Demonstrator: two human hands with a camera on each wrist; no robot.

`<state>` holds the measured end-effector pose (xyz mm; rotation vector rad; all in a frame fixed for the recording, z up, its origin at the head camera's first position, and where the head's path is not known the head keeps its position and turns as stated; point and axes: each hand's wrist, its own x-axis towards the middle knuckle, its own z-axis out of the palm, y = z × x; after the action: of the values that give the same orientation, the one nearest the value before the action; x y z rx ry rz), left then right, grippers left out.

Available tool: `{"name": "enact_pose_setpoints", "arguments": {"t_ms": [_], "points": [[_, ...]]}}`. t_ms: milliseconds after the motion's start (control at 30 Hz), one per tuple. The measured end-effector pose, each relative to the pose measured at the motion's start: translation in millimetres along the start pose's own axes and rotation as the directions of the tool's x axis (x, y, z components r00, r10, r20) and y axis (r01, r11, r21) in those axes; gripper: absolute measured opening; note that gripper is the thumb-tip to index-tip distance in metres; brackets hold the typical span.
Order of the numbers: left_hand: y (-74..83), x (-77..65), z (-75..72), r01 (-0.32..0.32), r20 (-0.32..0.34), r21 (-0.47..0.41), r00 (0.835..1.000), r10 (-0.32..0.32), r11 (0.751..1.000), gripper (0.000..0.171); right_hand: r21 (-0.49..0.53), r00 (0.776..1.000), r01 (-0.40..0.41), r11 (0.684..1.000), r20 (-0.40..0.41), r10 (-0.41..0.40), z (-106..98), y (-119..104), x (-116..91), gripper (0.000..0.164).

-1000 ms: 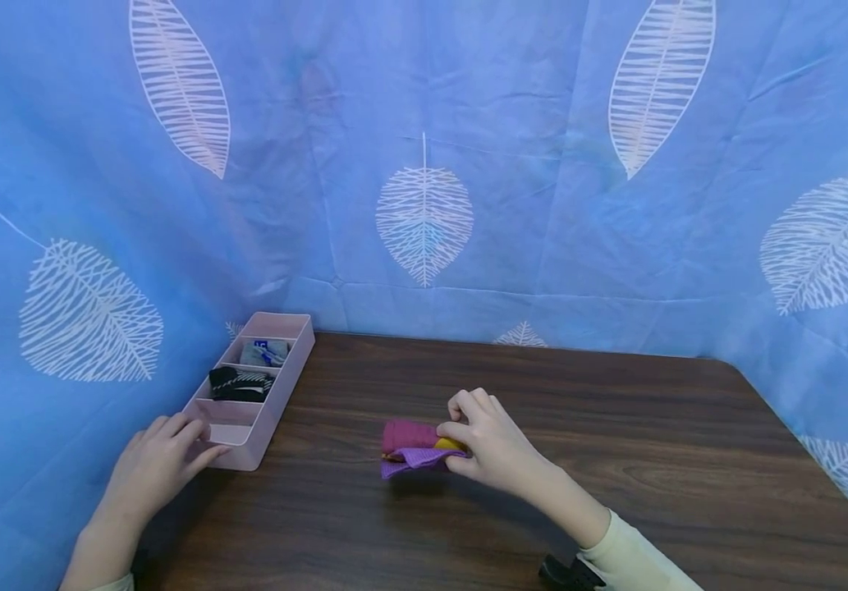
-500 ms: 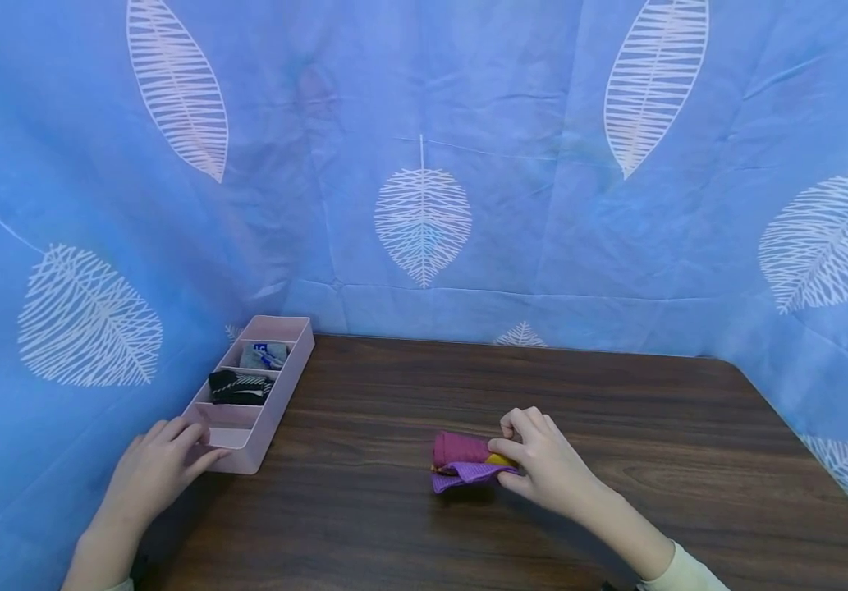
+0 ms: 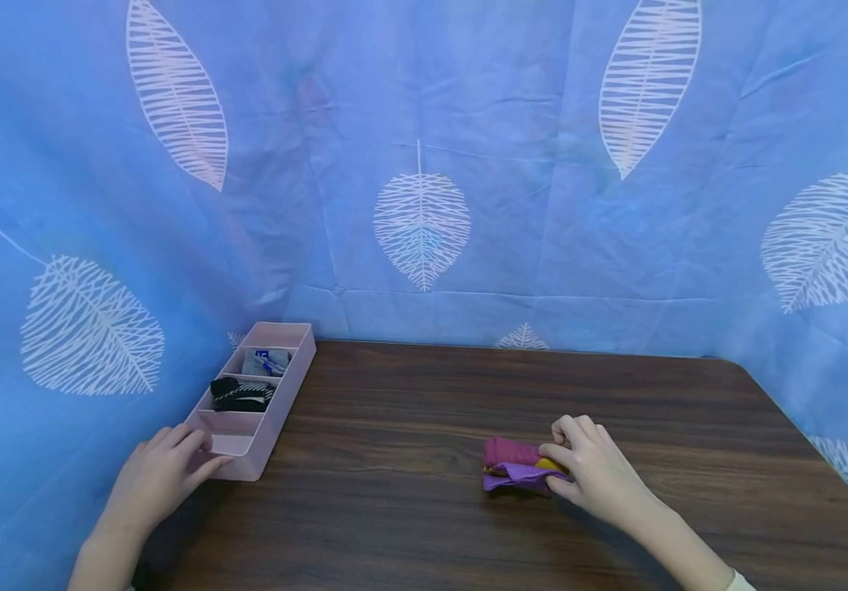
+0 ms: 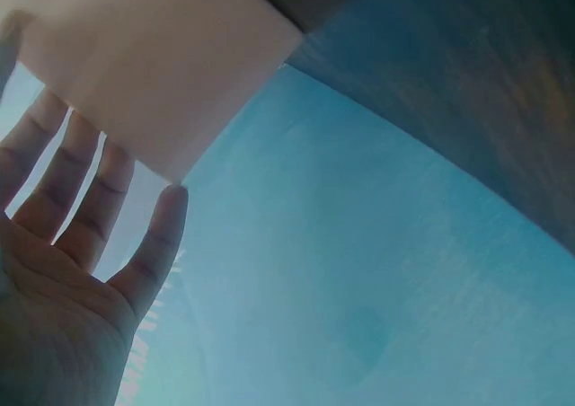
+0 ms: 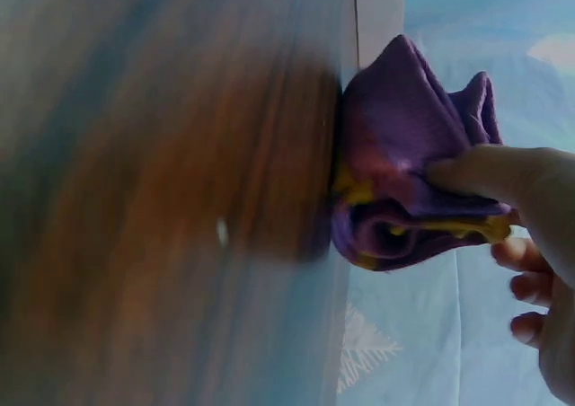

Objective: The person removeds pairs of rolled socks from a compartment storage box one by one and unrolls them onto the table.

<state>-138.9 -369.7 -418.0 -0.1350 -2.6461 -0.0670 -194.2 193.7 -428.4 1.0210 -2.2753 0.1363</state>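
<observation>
My right hand (image 3: pixel 601 476) pinches a rolled-up pair of socks (image 3: pixel 510 451), magenta and purple with some yellow, close over the right half of the table. The right wrist view shows the thumb pressing into the purple cloth of the socks (image 5: pixel 395 110), with the rolled yellow-edged end below it. At the left, my left hand (image 3: pixel 153 480) holds the near left corner of a pink divided box (image 3: pixel 279 427). From the left wrist, its fingers (image 4: pixel 108 181) reach along the wall of the box (image 4: pixel 171 56).
In the box, black striped socks (image 3: pixel 242 396) fill a middle compartment and grey-and-blue socks (image 3: pixel 264 362) the one behind it. The dark wooden table (image 3: pixel 394 410) meets a blue leaf-print curtain (image 3: pixel 424 230) at its back and left.
My right hand has carried the rolled socks to the right across the table. The left hand stays at the box's corner.
</observation>
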Motion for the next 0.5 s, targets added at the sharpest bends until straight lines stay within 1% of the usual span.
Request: {"name": "enact_pose_setpoints", "arguments": {"t_ms": [167,267,333,367,400,433,500], "points": [[10.2,3.6,-8.3,-0.027,-0.024,-0.014,0.999,0.026,1.000,0.032,-0.011,0.997,0.002,1.000,0.076,-0.001,-4,5,-3,0.035],[19.6,9.9,-15.2,-0.083,-0.056,-0.017,0.995,0.082,0.996,0.033,-0.005,0.994,0.008,1.000,0.106,-0.008,-6,7,-4,0.037],[27.2,16.6,-20.0,-0.139,-0.090,-0.023,0.987,0.136,0.990,0.033,0.007,0.993,0.008,1.000,0.116,-0.009,-8,7,-4,0.039],[31.9,20.6,-22.4,-0.170,-0.111,-0.024,0.980,0.166,0.985,0.033,0.013,0.993,0.008,1.000,0.121,-0.009,-9,8,-4,0.040],[36.5,25.2,-24.2,-0.209,-0.142,-0.022,0.969,0.204,0.978,0.036,0.019,0.992,0.004,1.000,0.126,-0.007,-10,8,-4,0.041],[41.1,30.5,-25.2,-0.259,-0.184,-0.022,0.950,0.251,0.966,0.040,0.024,0.991,-0.001,1.000,0.134,-0.002,-12,8,-4,0.042],[53.0,42.2,-26.4,-0.341,-0.244,-0.008,0.912,0.329,0.940,0.052,0.039,0.987,-0.024,0.999,0.162,0.017,-15,8,-5,0.044]]}}
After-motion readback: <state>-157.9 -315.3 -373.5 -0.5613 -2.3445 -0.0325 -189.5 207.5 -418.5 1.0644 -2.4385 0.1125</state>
